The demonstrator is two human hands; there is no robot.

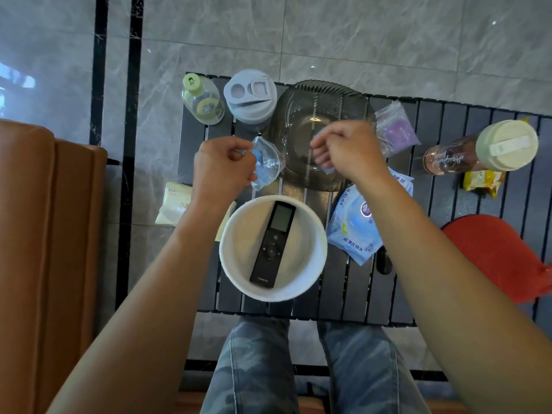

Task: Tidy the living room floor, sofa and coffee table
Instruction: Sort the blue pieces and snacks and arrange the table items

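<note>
On the dark slatted coffee table (466, 234) my left hand (224, 168) pinches a crumpled clear-and-blue plastic wrapper (267, 162) just left of a dark glass plate (325, 97). Over that plate my right hand (348, 150) is closed, with a small clear-blue scrap (328, 170) showing under its fingers. A white round basket (230, 258) stands near the front edge with a black remote (273, 243) lying in it. A blue wet-wipes pack (354, 231) lies right of the basket, partly under my right forearm.
At the back left stand a green-capped bottle (203, 100) and a grey lidded jar (251, 95). A zip bag (397, 130), a cream-lidded bottle (484, 147) and a yellow snack packet (482, 180) lie right. Red cushion (501, 258) at right, brown sofa (44, 234) at left, white packet (174, 204) beside the table.
</note>
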